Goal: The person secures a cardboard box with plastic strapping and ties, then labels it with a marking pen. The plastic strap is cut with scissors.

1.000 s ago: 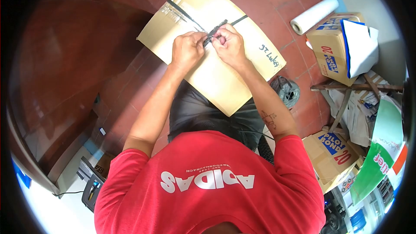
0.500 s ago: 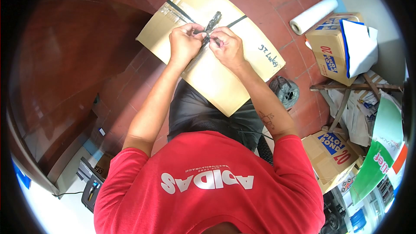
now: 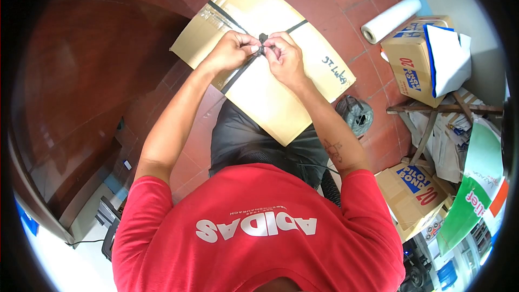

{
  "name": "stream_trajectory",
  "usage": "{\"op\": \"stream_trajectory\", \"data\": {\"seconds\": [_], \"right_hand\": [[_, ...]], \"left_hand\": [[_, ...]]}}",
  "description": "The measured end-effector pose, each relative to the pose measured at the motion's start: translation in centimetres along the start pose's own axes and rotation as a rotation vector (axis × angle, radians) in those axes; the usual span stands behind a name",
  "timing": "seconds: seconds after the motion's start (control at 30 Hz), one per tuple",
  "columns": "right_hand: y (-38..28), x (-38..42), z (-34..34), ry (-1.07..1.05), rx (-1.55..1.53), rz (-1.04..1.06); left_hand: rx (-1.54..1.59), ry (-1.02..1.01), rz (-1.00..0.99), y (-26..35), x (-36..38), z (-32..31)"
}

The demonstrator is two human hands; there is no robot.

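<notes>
A large cardboard box [image 3: 286, 105] lies in front of my knees, with handwriting in dark marker near its right corner. Black plastic strapping [image 3: 227, 15] runs across its top in crossing directions. Over the crossing, my left hand [image 3: 235, 50] pinches the black strapping between thumb and fingers. Close beside it, my right hand [image 3: 285, 57] pinches the same dark material at a knot [image 3: 263, 39]. The fingertips of both hands nearly meet and partly hide the knot.
A roll of black plastic strap [image 3: 355, 114] rests on the red tiles right of the box. Beyond it are a white roll [image 3: 391, 19], a printed carton [image 3: 413, 67] and another carton [image 3: 413, 194]. Dark wooden furniture [image 3: 92, 86] stands at left.
My left hand has turned and its forearm swung outward to the left. The long loose strip of black material along the crossing has drawn down to a small tuft between my fingers.
</notes>
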State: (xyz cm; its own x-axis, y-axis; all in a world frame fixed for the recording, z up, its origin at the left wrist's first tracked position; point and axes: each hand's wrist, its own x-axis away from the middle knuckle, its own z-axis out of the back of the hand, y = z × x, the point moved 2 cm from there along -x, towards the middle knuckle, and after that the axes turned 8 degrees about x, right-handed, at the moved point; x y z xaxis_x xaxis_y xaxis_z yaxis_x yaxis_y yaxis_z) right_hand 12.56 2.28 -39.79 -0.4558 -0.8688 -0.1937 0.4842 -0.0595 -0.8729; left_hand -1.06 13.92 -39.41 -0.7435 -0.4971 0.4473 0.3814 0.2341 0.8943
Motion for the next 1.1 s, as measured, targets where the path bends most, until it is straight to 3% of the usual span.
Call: {"op": "stream_trajectory", "data": {"seconds": [0.03,0.13,0.27,0.47,0.57,0.73,0.87,0.97,1.1], "right_hand": [[-0.1,0.1,0.0,0.029,-0.006,0.053],[-0.4,0.6,0.3,0.055,0.007,0.019],[-1.2,1.0,0.2,0.066,0.045,0.142],[-1.2,1.1,0.0,0.05,0.101,0.1],[-1.1,0.5,0.3,0.013,0.186,0.186],[-1.8,-0.6,0.8,-0.136,0.39,0.266],[-1.5,-0.1,1.6,-0.191,0.447,0.302],[-0.7,0.2,2.4,-0.288,0.519,0.238],[-0.7,0.3,2.4,-0.333,0.534,0.265]], "left_hand": [[0.128,-0.034,0.107,0.2,0.2,0.0],[0.287,0.024,0.162,-0.1,0.1,-0.3],[0.261,0.018,0.161,0.2,0.3,-0.1],[0.059,0.019,0.106,1.1,0.0,0.3],[0.026,0.001,0.095,1.6,-0.2,0.4],[-0.403,0.053,-0.088,4.7,0.2,0.4],[-0.295,0.093,0.039,2.3,-0.9,1.4],[-0.573,0.279,-0.087,1.9,-0.8,1.9],[-0.57,0.282,-0.061,2.7,-1.6,2.0]]}}
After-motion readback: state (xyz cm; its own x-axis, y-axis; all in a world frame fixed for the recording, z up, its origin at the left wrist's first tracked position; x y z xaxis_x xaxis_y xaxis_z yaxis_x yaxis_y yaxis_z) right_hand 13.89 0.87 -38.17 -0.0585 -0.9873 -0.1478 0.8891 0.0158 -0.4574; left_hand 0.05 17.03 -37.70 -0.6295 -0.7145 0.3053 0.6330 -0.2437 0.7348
